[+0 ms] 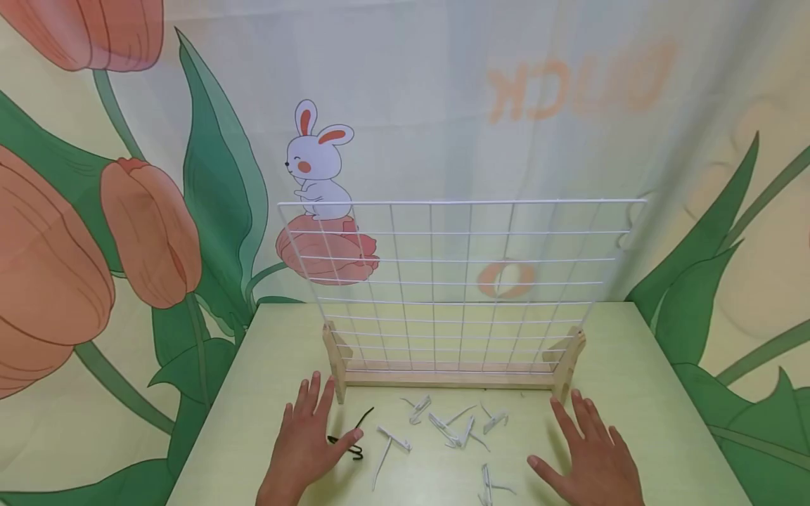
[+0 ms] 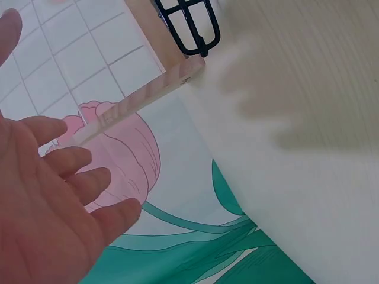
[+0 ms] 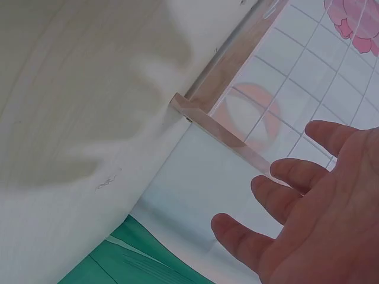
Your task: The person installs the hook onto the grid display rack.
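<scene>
My left hand (image 1: 302, 444), fingers spread, hovers at the left of the table with its thumb over a black wire hook (image 1: 358, 450), which it partly hides. That black hook (image 2: 192, 26) shows at the top of the left wrist view. Opposite it, my right hand (image 1: 593, 457) is spread too and holds nothing. Between the hands lie several white wire hooks (image 1: 394, 438), some of them overlapping. Behind them stands a white wire grid panel (image 1: 433, 303), upright in a wooden stand (image 1: 449, 379).
The pale table (image 1: 253, 393) reaches back to a hanging cloth (image 1: 430, 105) printed with tulips and a rabbit. The stand's wooden side feet (image 1: 564, 372) jut toward me near both hands. One white hook (image 1: 486, 481) lies apart from the others, near the front.
</scene>
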